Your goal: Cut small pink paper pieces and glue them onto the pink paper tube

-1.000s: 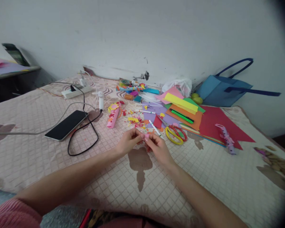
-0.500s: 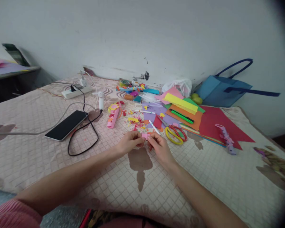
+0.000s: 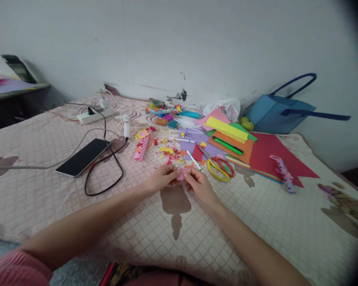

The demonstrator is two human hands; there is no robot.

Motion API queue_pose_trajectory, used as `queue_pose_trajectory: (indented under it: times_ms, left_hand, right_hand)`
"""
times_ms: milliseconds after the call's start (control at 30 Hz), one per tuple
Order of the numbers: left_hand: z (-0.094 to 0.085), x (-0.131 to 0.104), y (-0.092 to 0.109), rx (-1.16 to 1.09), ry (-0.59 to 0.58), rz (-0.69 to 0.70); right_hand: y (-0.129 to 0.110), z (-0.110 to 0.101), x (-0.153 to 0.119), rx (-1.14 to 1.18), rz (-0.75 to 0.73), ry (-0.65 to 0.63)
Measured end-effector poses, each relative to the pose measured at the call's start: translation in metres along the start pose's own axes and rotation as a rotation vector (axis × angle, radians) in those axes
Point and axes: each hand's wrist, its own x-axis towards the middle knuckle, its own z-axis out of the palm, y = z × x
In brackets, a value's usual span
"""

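Observation:
A small piece of pink paper (image 3: 181, 173) is pinched between my two hands, just above the patterned bedcover (image 3: 143, 222). My left hand (image 3: 163, 176) grips its left side with thumb and forefinger. On its right side my right hand (image 3: 197, 182) pinches it the same way. Part of the paper is hidden behind the fingers. Small paper scraps (image 3: 171, 153) in red, yellow and pink lie just beyond the hands. To the right of them are a white marker (image 3: 193, 160) and scissors (image 3: 218, 170) with yellow and red handles.
Coloured paper sheets (image 3: 274, 157) and a green cutter (image 3: 227, 145) lie at the right, before a blue bag (image 3: 282, 115). A decorated pink paper roll (image 3: 142, 147) is beyond my left hand. Left stand a tablet (image 3: 83, 157), black cable (image 3: 119, 165) and power strip (image 3: 95, 114).
The pink paper has changed shape between my fingertips, from a flat small rectangle to a more creased, tilted piece. Both hands stay in nearly the same place.

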Motion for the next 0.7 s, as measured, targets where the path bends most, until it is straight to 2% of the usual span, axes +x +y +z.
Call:
queue_pose_trajectory:
  times_ms: [100,200,400,567,700]
  left_hand:
    - [-0.002,0.000,-0.001,0.060,-0.078,0.007]
    - [-0.003,0.000,-0.001,0.122,-0.117,0.039]
    - [-0.003,-0.001,0.000,0.142,-0.141,0.059]
    - [-0.003,0.002,-0.001,0.032,-0.095,0.028]
    - [-0.004,0.001,-0.001,0.093,-0.112,0.005]
  right_hand:
    - [0.001,-0.001,0.001,0.015,0.021,0.033]
    - [0.000,-0.001,0.001,0.021,0.045,0.011]
    - [-0.001,0.000,0.001,-0.059,-0.056,0.032]
    - [0.001,-0.006,0.001,-0.102,-0.019,-0.037]
    - [-0.001,-0.010,0.001,-0.182,-0.053,-0.040]
